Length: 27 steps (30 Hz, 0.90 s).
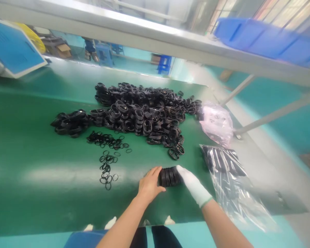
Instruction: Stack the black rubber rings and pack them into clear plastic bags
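Observation:
My bare left hand (150, 186) presses on the left end of a row of black oval rings (170, 177), its fingers along the far side and thumb at the near side. At the other end, my right hand (195, 184) in a white glove closes on the same row, its fingertips partly hidden. The rings stand on edge, packed side by side, low over the green table (67, 203). Farther back lies a big heap of black oval rings (144, 113). Thin black rings (107, 158) are scattered to the left of my hands.
A clear plastic bag (229, 182) with black pieces inside lies to the right, a pink bag (217, 122) behind it. Above the table's far side runs a metal shelf beam (134, 32), with a blue bin (268, 38) on it. A blue-and-white case (12, 48) stands far left.

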Available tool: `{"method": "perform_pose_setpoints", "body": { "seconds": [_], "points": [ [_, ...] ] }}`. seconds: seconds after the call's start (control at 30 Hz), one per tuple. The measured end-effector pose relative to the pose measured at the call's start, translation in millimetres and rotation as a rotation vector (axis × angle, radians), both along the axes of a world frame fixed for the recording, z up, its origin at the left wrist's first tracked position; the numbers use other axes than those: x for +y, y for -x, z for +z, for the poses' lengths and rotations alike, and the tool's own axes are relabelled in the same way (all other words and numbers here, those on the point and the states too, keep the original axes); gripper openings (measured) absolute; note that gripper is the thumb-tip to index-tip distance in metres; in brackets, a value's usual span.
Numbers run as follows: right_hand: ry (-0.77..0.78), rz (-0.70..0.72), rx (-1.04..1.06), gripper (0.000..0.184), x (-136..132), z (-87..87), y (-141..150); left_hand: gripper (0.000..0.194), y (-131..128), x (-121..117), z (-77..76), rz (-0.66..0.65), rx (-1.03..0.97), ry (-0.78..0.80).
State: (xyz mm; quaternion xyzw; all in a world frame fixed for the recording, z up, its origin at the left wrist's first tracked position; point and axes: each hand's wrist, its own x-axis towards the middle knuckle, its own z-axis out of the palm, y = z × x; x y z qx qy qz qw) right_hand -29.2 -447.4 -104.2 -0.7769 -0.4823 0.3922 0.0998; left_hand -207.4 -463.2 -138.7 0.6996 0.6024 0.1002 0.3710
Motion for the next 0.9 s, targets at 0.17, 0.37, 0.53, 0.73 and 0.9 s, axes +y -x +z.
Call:
{"method": "perform_pose_setpoints", "body": {
  "seconds": [0.17, 0.37, 0.53, 0.73, 0.9],
  "points": [
    [-0.078, -0.054, -0.325, 0.111, -22, -14.2, 48, 0.075, -1, 0, -4.8, -0.021, 0.005, -0.020],
    [-0.150, -0.054, -0.404, 0.103, -24, -22.0, 62, 0.071, 0, 3, -2.0, -0.022, 0.038, 0.003],
    [-0.200, -0.121, -0.476, 0.108, -18, -23.2, 75, 0.071, 1, 6, 0.2, -0.042, 0.111, 0.030],
    [-0.155, -0.143, -0.514, 0.097, 3, -25.9, 77, 0.061, -7, 11, -7.9, -0.065, 0.177, -0.058],
    [-0.083, -0.142, -0.358, 0.103, 2, -7.3, 55, 0.054, -17, 5, 19.1, -0.050, 0.211, -0.073]
  ]
}}
